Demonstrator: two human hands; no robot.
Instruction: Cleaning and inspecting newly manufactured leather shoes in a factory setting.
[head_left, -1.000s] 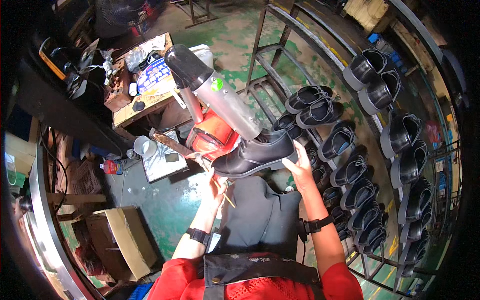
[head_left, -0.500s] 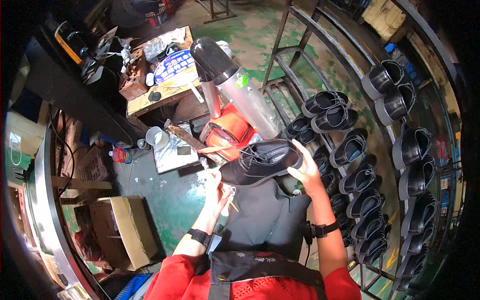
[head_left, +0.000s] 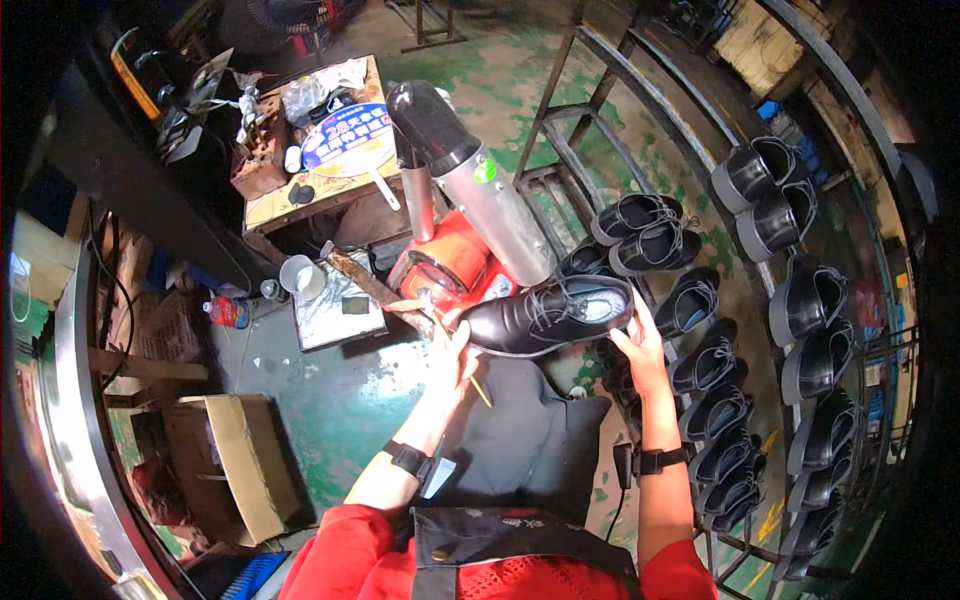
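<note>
A black lace-up leather shoe is held in front of me, its toe to the left and its opening facing up. At the toe my left hand is closed on the shoe. A thin wooden stick also passes through that hand's fingers; its tip is hard to make out. My right hand grips the heel, thumb below the collar. Just beyond the shoe stands an orange-red machine with a silver cylinder topped in black.
Racks with several black shoes stand on the right. Beyond on the left is a cluttered wooden table with a paddle-shaped fan. A white cup sits beside a low board. An open cardboard box lies nearer left.
Both hands have carried the shoe a little to the right. It has turned so that light falls on its insole and upper. The stick remains in my left hand.
</note>
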